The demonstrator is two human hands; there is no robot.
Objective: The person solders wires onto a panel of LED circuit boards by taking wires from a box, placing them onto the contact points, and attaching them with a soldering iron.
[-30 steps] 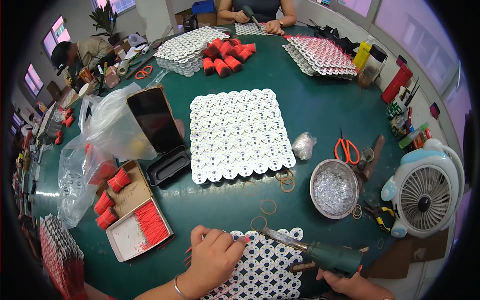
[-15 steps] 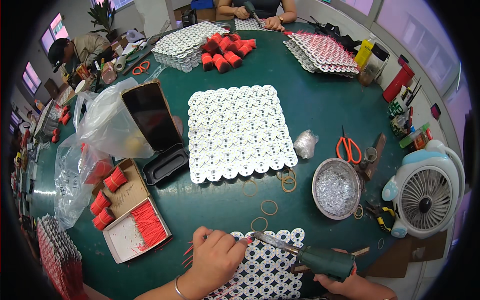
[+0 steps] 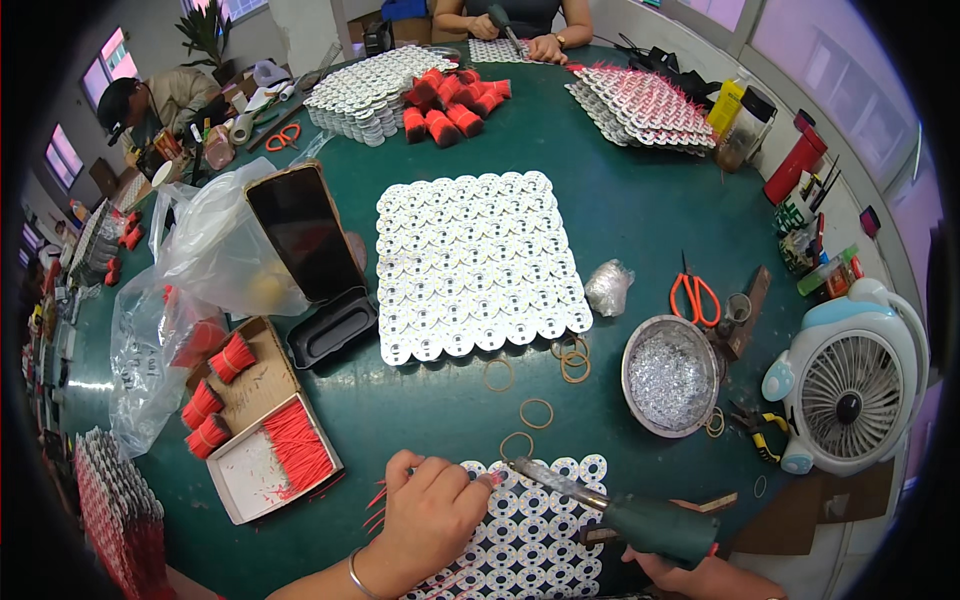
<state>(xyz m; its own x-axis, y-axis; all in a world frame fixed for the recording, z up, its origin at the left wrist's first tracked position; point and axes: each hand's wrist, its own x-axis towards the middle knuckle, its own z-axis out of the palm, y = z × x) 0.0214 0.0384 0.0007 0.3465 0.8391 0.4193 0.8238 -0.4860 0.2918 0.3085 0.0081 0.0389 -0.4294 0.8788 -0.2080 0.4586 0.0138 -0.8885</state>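
The right hand (image 3: 668,568) is clasping the dark-green, pistol-shaped soldering tool (image 3: 660,528), whose silvery barrel is slanting forward and leftward over the flat panel of white ring-shaped circuit boards (image 3: 545,526). The left hand (image 3: 435,510), nearer the barrel's tip, is keeping its grip pinched together, seemingly on thin red wires (image 3: 376,499); the tip is pointing just right of its fingertips, near the panel's far edge.
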